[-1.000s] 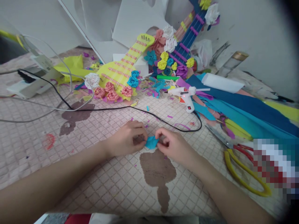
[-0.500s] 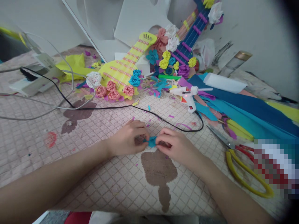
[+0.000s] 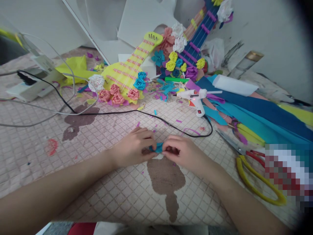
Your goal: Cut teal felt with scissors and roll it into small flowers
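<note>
At the middle of the quilted mat (image 3: 97, 137), just above a brown patch (image 3: 166, 176): one blue scrap (image 3: 157, 148) of paper, small, held between two hands. Left hand (image 3: 133, 148): fingers (image 3: 146, 137) curled narrow, tips pinching the scrap's left end. Right hand (image 3: 186, 153): fingers (image 3: 171, 143) likewise drawn close, pinching the right end. Both hands sit low on the mat, fingertips almost meeting. Most of the scrap is hidden by the fingertips, and whether it is rolled or folded cannot be told. Well apart from the hands: black cord (image 3: 110, 113), running across the mat to a white glue gun (image 3: 195, 98), red lamp lit, propped on its stand; scissors (image 3: 256, 182), yellow and red handles, to the right; paper sheets (image 3: 256, 111), blue and yellow, fanned behind them; yellow guitar (image 3: 127, 75) and blue guitar (image 3: 195, 42), both set with paper flowers; snippets scattered between. Handling note, offered as a judgement: the scrap is thin and small, so the work looks best done with fingertips only, in short pinches set close together, one hand anchoring while the other turns or creases. Brace the wrists on the mat for steadiness, press lightly enough not to tear, and work on the near side of the cord, clear of the gun's nozzle.
</note>
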{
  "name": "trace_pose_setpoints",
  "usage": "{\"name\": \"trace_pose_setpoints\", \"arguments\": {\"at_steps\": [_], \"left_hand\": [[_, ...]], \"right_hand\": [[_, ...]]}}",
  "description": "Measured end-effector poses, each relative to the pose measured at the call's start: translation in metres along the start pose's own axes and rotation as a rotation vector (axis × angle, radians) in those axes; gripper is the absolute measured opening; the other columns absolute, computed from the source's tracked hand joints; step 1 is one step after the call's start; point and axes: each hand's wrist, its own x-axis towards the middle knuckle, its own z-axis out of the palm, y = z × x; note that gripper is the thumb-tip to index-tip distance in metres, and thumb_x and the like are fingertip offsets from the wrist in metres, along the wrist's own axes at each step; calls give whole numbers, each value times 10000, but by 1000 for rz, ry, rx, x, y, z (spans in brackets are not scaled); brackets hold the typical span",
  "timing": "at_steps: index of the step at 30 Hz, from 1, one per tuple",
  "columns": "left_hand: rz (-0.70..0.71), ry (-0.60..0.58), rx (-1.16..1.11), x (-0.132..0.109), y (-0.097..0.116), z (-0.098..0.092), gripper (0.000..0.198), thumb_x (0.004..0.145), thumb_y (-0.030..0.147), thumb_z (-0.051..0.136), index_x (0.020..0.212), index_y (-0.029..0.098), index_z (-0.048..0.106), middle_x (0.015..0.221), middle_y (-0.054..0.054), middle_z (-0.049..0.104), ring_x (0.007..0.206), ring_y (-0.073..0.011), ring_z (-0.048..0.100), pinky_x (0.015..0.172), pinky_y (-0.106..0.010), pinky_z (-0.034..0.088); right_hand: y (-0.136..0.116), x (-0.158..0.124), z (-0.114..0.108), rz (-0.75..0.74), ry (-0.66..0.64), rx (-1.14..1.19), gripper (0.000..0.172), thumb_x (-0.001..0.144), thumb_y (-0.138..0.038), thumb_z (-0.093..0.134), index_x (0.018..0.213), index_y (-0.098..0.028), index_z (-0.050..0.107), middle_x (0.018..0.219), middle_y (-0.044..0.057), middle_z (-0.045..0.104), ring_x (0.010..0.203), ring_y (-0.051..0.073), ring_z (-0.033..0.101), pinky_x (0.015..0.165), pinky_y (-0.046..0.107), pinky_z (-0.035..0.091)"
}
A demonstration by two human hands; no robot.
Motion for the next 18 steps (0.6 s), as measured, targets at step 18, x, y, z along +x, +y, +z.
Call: {"name": "trace_pose_setpoints", "arguments": {"at_steps": [18], "left_hand": [[-59,24,-94,3,4,-1,78,770,232,595,728,181,635,717,-15,574,730,-149,517,725,-309,401]], "right_hand": [[0,0,1,53,8,-10,104,796,-157,555,769,-183,652,680,-14,540,620,97,484,564,230,343]]}}
